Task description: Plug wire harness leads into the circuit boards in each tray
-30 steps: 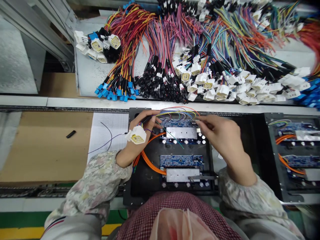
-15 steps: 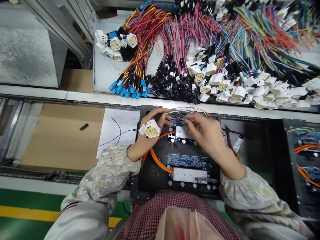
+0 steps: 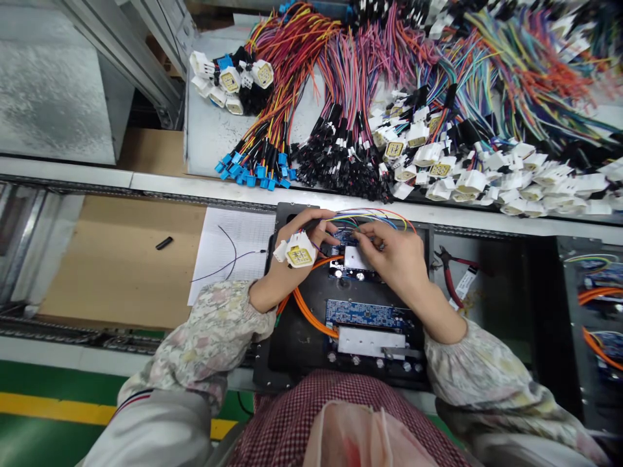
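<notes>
My left hand (image 3: 307, 228) is closed round a wire harness whose white connector (image 3: 298, 251) with a yellow face hangs over the wrist side of the palm. Its thin coloured wires (image 3: 384, 213) arc from there to the right. Over the upper circuit board (image 3: 337, 267), my right hand (image 3: 389, 250) pinches at the wires; what lies between its fingertips is too small to make out. Both hands are above a black housing (image 3: 296, 350). Nearer my body in it sits a second blue circuit board (image 3: 365, 312) with a silver metal bar (image 3: 363, 340). Thick orange cables (image 3: 311, 318) run to both boards.
Red-handled cutters (image 3: 448, 275) lie right of the housing. To the left are a printed sheet (image 3: 209, 259) with loose wires and a black tube piece (image 3: 164, 243) on cardboard (image 3: 121, 272). Many harnesses (image 3: 341, 84) lie on the shelf behind. Another housing (image 3: 577, 324) stands far right.
My right hand has shifted slightly left, its fingertips closer to my left hand over the upper board. The left hand still holds the harness, and the whole view has moved a little.
</notes>
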Tool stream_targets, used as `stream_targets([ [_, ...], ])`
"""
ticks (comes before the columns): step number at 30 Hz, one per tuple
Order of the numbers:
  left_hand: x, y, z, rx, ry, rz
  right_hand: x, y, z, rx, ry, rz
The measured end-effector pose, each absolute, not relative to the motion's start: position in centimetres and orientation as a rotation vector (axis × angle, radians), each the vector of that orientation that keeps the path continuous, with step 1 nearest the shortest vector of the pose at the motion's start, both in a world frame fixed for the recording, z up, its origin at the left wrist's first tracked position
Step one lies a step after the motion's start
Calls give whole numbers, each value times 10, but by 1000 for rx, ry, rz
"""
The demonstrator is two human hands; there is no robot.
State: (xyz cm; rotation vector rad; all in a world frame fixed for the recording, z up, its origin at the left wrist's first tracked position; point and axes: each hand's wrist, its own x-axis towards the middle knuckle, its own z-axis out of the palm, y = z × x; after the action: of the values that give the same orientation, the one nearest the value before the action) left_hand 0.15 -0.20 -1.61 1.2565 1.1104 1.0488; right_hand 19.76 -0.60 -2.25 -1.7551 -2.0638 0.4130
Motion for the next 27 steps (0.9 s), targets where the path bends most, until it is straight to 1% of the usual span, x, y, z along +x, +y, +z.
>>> stream_targets([
  [6, 1, -2, -15, 1258, 1120, 1035, 192, -3, -24, -1764, -2140, 436],
  [10, 1, -2, -15, 1230, 1116, 1037, 202, -5, -10, -1784, -2187, 437],
  [12, 0, -1, -15, 1203, 1109, 1033, 217, -10, 5, -1814, -2066, 421],
  [14, 0, 0, -14, 1195, 1105, 1026, 235, -17, 19, -1861, -1896, 335],
  [16, 1, 1, -13, 1204, 1102, 1030, 248, -22, 25, -1903, -1852, 264],
  [20, 1, 2, -11, 1232, 1119, 1030, 253, -22, 11, -1994, -2011, 255],
  [23, -5, 6, -11, 1515, 1196, 1051, 250, -21, -2, -2026, -1983, 306],
  [25, -13, 13, -12, 1839, 1228, 1039, 250, -21, -4, -1973, -1908, 451],
  [27, -23, 21, -13, 2147, 1195, 950, 250, -22, -5, -1919, -1853, 581],
])
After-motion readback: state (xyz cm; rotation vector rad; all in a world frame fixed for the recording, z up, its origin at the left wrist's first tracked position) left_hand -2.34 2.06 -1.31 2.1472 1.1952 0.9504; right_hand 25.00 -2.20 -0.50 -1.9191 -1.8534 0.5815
